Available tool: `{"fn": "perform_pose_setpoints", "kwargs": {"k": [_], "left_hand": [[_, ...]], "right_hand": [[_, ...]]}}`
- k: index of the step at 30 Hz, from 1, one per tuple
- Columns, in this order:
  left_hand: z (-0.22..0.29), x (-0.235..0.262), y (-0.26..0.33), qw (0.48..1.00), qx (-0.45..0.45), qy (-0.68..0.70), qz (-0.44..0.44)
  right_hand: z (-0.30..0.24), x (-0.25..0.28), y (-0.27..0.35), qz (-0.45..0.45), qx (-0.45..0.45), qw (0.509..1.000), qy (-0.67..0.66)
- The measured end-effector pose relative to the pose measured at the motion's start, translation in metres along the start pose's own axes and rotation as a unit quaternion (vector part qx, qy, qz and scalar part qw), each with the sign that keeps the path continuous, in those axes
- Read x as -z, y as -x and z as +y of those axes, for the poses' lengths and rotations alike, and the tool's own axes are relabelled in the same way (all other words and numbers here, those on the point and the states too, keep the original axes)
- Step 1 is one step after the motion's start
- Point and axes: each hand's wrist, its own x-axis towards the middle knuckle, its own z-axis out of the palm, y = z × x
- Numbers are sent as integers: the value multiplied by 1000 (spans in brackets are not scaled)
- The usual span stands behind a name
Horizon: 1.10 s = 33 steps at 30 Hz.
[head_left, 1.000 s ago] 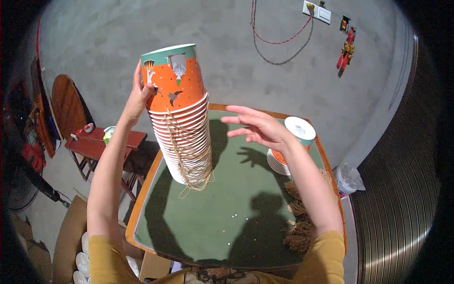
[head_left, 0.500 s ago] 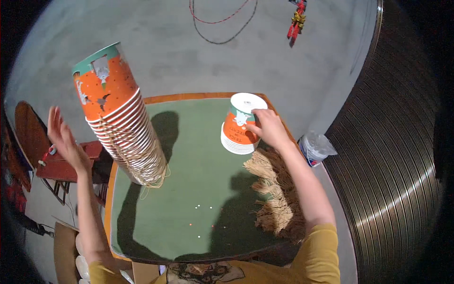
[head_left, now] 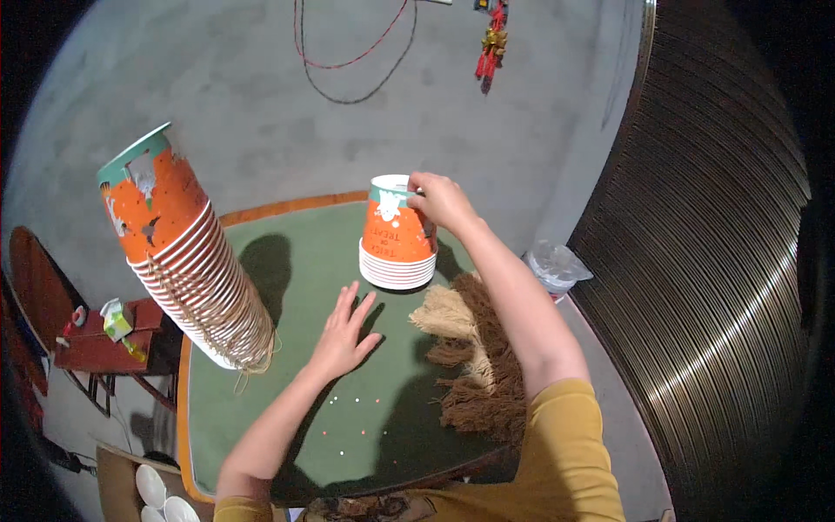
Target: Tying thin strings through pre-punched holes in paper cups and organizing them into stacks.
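A short stack of orange paper buckets (head_left: pixel 397 233) with green bands and white rims stands upside down at the far right of the green table. My right hand (head_left: pixel 445 202) is closed on its upper edge, thumb and fingers pinching the top bucket near its base. In front of the stack my left hand (head_left: pixel 342 341) hovers over the table, palm down and fingers spread, holding nothing. At the left rises a tall, leaning stack of the same buckets (head_left: pixel 178 217), with thin tan string handles hanging along its side.
Bundles of brown and beige cords (head_left: pixel 478 357) lie along the table's right side. Small white and red dots mark the green table top (head_left: pixel 296 348). A red bench (head_left: pixel 100 335) stands to the left, a plastic-covered bucket (head_left: pixel 557 265) to the right, beside a ribbed metal shutter (head_left: pixel 696 261).
My left hand has swung from beyond the tall stack to the table in front of the short stack. My right hand has closed on the short stack's top. The view has shifted right.
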Motion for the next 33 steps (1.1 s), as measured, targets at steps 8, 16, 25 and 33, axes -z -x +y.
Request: {"fn": "perform_pose_setpoints", "kwargs": {"k": [8,16,25,33], "left_hand": [[-20,-51,-55,995,46,-9,83],[-36,-63,-66,990,104,-5,100],[-31,-28,-125,800,217,513,224],[-7,24,-166,587,129,784,157]], "right_hand": [[-11,23,-4,-13,33,999,11],[-3,27,-2,14,19,1000,-9],[-1,54,26,101,90,990,-37],[-8,77,74,261,178,948,-38]]}}
